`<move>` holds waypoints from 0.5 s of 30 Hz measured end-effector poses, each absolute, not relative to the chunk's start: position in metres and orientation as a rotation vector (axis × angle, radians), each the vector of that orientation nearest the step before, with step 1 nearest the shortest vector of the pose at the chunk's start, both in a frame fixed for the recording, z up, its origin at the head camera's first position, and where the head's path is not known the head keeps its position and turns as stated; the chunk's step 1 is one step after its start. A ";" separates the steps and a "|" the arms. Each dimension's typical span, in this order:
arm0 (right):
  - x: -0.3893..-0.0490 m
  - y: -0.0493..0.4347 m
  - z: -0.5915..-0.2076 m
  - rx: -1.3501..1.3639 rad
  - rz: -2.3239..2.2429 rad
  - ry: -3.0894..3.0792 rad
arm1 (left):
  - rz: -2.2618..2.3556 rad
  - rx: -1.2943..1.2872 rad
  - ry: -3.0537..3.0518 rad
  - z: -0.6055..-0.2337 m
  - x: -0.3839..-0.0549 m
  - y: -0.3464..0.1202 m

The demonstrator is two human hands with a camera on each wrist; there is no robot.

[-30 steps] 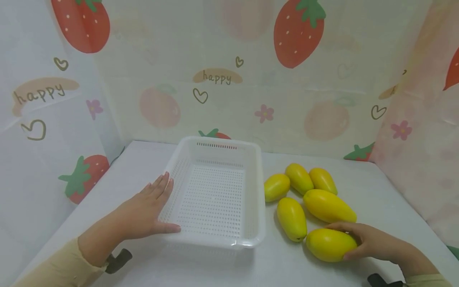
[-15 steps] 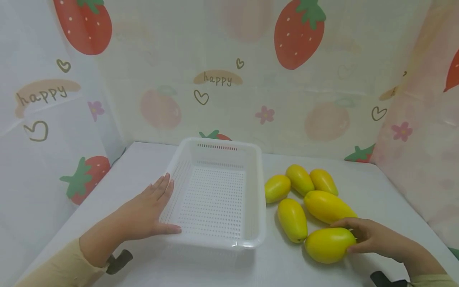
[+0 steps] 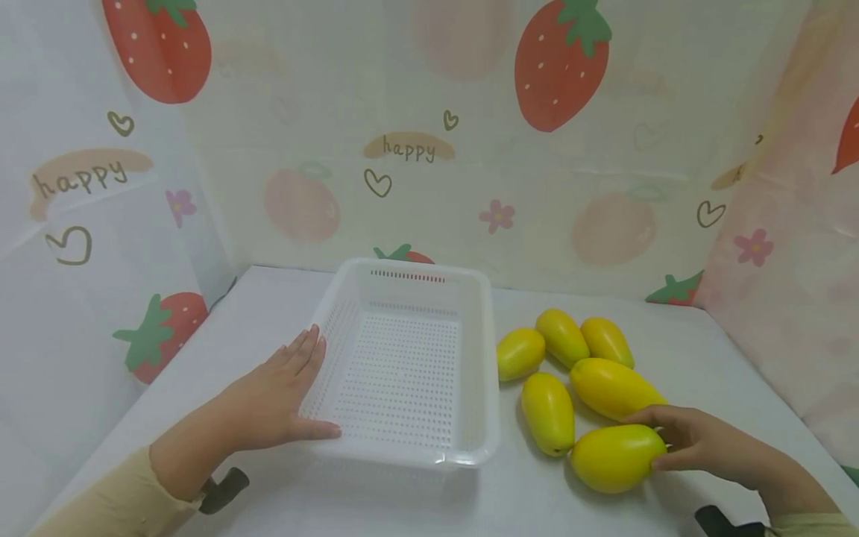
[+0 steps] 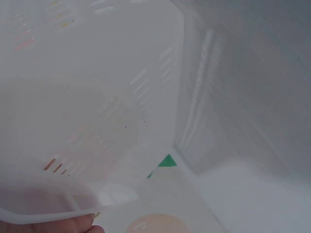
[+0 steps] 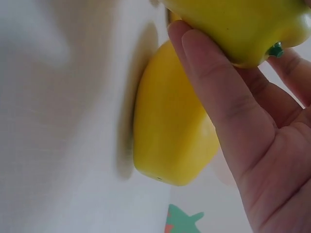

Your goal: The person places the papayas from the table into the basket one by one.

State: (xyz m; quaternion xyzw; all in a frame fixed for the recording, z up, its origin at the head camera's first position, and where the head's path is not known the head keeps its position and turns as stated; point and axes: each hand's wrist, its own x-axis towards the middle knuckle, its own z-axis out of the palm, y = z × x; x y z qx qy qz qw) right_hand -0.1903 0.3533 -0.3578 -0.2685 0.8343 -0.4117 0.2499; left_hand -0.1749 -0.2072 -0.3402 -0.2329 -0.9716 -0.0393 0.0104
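Observation:
A white perforated plastic basket (image 3: 488,358) stands on the table in the head view. My left hand (image 3: 275,399) rests against its left side, fingers straight along the rim and thumb stretched over the front left corner. In the left wrist view, fingertips (image 4: 63,225) show at the basket's rim. My right hand (image 3: 705,451) holds the stem end of the nearest yellow papaya (image 3: 614,459), thumb in front and fingers behind. The right wrist view shows its green stem (image 5: 275,49) between the fingers. Another papaya (image 3: 614,388) lies just behind it.
More yellow papayas lie right of the basket: one in front (image 3: 546,414), and at the back a left one (image 3: 520,354), a middle one (image 3: 561,337) and a right one (image 3: 607,341). Strawberry-printed sheeting (image 3: 416,216) walls the white table (image 3: 282,298) behind and at both sides.
My right hand has drawn back slightly toward the stem end of the nearest papaya, which has shifted slightly left. The left hand and basket keep their places.

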 end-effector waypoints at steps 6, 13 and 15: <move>-0.190 0.355 -0.355 -0.747 -1.153 2.241 | -0.122 -0.722 -3.043 -0.341 -0.175 -0.207; -0.191 0.359 -0.347 -0.799 -1.204 2.240 | -0.120 -0.722 -3.041 -0.341 -0.176 -0.208; -0.191 0.360 -0.344 -0.847 -1.228 2.237 | -0.120 -0.726 -3.034 -0.342 -0.176 -0.208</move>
